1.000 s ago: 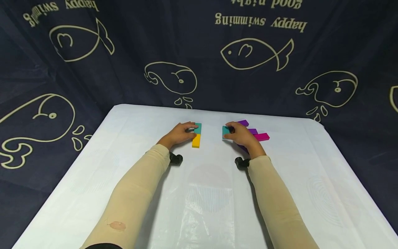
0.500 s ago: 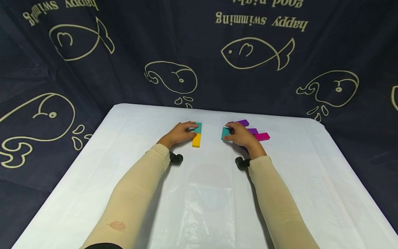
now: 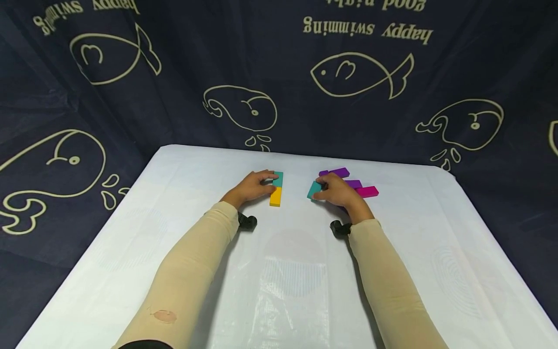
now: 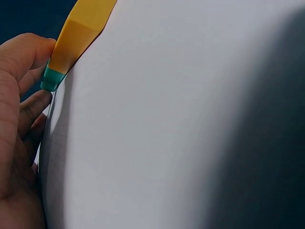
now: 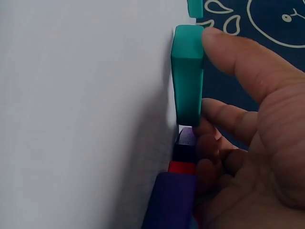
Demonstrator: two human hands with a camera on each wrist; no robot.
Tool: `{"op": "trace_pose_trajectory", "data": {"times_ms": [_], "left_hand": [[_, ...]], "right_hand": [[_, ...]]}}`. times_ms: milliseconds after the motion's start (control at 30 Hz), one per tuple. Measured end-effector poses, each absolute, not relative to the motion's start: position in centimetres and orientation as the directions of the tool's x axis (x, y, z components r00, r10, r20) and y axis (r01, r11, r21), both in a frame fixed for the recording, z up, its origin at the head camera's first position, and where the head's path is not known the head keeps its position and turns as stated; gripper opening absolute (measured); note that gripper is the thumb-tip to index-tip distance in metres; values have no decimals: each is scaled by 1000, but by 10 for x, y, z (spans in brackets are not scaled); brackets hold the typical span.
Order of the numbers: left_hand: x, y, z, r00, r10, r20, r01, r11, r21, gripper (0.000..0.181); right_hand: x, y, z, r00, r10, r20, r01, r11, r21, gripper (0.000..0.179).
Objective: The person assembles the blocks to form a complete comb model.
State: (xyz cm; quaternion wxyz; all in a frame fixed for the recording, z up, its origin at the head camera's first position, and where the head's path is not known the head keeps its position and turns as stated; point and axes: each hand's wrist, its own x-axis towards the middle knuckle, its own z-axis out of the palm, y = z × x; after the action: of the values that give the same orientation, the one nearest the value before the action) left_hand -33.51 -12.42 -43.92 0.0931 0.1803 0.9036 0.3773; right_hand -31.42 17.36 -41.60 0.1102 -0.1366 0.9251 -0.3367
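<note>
In the head view my left hand (image 3: 254,185) holds a teal block (image 3: 277,179) and a yellow block (image 3: 275,197), which lie end to end on the white table. The left wrist view shows the thumb against the yellow block (image 4: 76,40) and a fingertip by the teal end (image 4: 52,79). My right hand (image 3: 335,189) pinches a second teal block (image 3: 314,189), tilted at an angle, between thumb and fingers. Seen from the right wrist, the thumb is on one end of that teal block (image 5: 188,71) and a finger near its other end.
Several purple blocks (image 3: 339,172) and a magenta block (image 3: 367,192) lie beside and beyond my right hand on the white table (image 3: 296,271). A dark curtain (image 3: 279,63) with fish and whale drawings hangs behind the table.
The teal block in my right hand has turned to a slant, its near end swinging left and towards me. Another purple block end has come into view behind it. My left hand stays put.
</note>
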Motion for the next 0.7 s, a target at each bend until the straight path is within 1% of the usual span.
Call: {"op": "trace_pose_trajectory", "data": {"times_ms": [167,333,700], "left_hand": [[-335,-124,-439,-917,398,-30,259,650,714,48],[-335,-123,-438,-918,394,-36,256,660,707,49],[-333,-124,-437,-919,393,-37,252,655,713,50]], "right_hand": [[-313,172,-415,-929,-352,-116,-221,778,-589,67],[-311,173,-415,-932,-342,-121,-216,791,-573,65],[-309,174,-417,-936,-336,-102,-190,727,-660,60]]}}
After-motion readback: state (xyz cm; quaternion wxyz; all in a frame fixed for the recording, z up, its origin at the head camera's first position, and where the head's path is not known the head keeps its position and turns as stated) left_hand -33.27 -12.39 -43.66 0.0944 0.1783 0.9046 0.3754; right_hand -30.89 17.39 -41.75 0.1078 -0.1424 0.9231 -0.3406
